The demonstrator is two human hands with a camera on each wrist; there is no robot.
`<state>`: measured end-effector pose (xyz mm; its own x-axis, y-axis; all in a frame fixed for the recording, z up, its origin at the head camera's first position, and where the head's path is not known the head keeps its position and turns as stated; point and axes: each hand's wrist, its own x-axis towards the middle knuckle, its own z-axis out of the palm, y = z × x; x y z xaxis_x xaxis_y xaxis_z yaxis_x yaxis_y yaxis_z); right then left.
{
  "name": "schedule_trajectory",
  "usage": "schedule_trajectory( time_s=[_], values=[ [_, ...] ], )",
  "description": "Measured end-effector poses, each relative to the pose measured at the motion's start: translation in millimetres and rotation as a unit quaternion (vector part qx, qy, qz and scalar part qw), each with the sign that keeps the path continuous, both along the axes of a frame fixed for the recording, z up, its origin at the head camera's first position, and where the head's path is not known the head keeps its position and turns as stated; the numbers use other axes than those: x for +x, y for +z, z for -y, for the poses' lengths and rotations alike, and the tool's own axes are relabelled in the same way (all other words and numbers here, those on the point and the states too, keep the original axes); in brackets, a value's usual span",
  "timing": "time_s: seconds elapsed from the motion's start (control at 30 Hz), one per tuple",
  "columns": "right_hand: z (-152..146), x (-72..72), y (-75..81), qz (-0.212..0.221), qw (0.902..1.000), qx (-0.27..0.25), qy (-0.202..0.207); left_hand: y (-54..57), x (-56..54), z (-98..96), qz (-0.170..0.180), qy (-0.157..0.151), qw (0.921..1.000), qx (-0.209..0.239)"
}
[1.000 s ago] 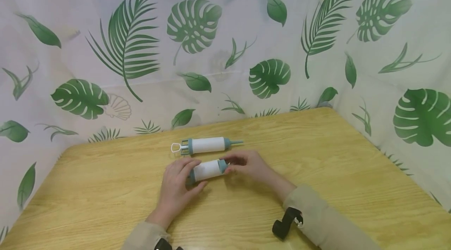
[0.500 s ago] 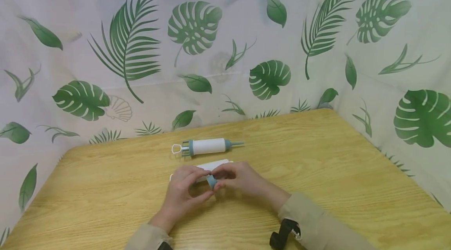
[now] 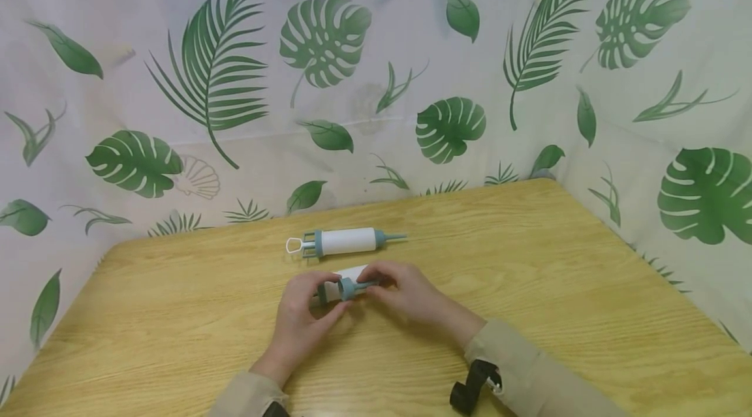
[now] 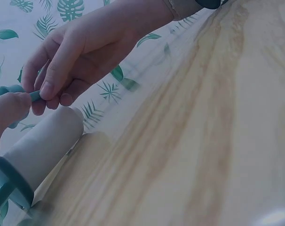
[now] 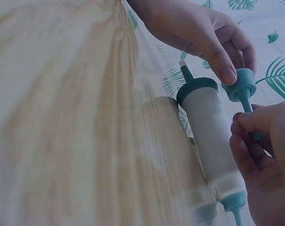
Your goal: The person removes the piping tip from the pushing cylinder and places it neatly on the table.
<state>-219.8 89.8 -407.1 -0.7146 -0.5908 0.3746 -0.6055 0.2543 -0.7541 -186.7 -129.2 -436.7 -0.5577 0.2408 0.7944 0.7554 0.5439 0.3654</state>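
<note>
A teal nozzle (image 3: 346, 289) with a wide collar and a thin tip is held between both hands, apart from its barrel. My left hand (image 3: 301, 310) pinches the collar between thumb and fingers. The thin tip is pinched by the thumb and fingers of my right hand (image 3: 408, 292), as the right wrist view also shows on the nozzle (image 5: 240, 85). Just behind lies a white barrel (image 3: 352, 272), partly hidden by the hands. In the left wrist view the barrel (image 4: 48, 141) has a teal collar at its near end.
A second syringe-like tool (image 3: 348, 242), with a white barrel, teal nozzle and white loop handle, lies farther back on the wooden table (image 3: 176, 332). Behind the table hangs a leaf-patterned cloth (image 3: 376, 77).
One second ago the hands were at the barrel's two ends, with teal at its right end. Now the barrel lies behind them, and the nozzle is held separately with its tip pointing right.
</note>
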Motion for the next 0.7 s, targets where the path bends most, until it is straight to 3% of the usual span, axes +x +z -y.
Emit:
schedule_trajectory(
  time_s=[0.3, 0.47, 0.7],
  values=[
    [-0.9, -0.5, -0.9, -0.016, 0.9995, -0.012, -0.025, 0.8, -0.6, 0.1, 0.006, -0.017, 0.9998, -0.004],
    [0.7, -0.6, -2.9, -0.001, 0.9997, -0.022, -0.002, 0.7, -1.5, 0.1, 0.004, -0.028, 0.9996, -0.005],
    [2.7, 0.9, -3.8, 0.025, 0.9996, -0.013, -0.005, -0.1, -2.1, -0.2, 0.011, -0.038, 0.9992, -0.005]
  ],
)
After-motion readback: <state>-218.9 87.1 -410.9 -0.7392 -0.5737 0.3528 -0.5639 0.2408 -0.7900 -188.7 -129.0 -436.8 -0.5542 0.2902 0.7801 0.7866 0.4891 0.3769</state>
